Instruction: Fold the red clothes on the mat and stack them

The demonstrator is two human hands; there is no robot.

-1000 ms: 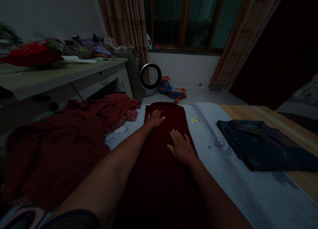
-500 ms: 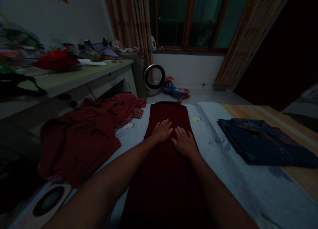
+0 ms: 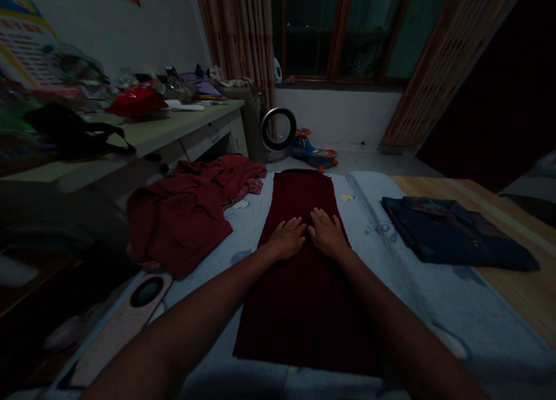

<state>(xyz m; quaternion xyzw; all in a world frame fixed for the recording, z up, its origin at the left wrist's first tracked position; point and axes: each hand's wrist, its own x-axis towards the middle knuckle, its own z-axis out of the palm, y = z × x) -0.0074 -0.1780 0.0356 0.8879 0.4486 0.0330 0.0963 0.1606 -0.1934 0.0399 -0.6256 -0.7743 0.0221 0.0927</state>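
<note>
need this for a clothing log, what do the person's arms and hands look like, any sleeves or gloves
Both forearms are bare, with no sleeves in view. The left hand and right hand wear no gloves. No rings, watch or bracelets show, though the dim light could hide small ones.

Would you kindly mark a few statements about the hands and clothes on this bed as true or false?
1. Both hands, the left hand and the right hand, lie flat on the dark red folded garment. True.
2. The dark blue folded garment lies to the left of the hands. False: it lies to their right.
3. A crumpled red garment lies left of the hands. True.
4. The right hand grips a hanger. False: it is open, palm down on the cloth.
5. A toy ride-on car stands on the floor beneath the window. True.
</note>
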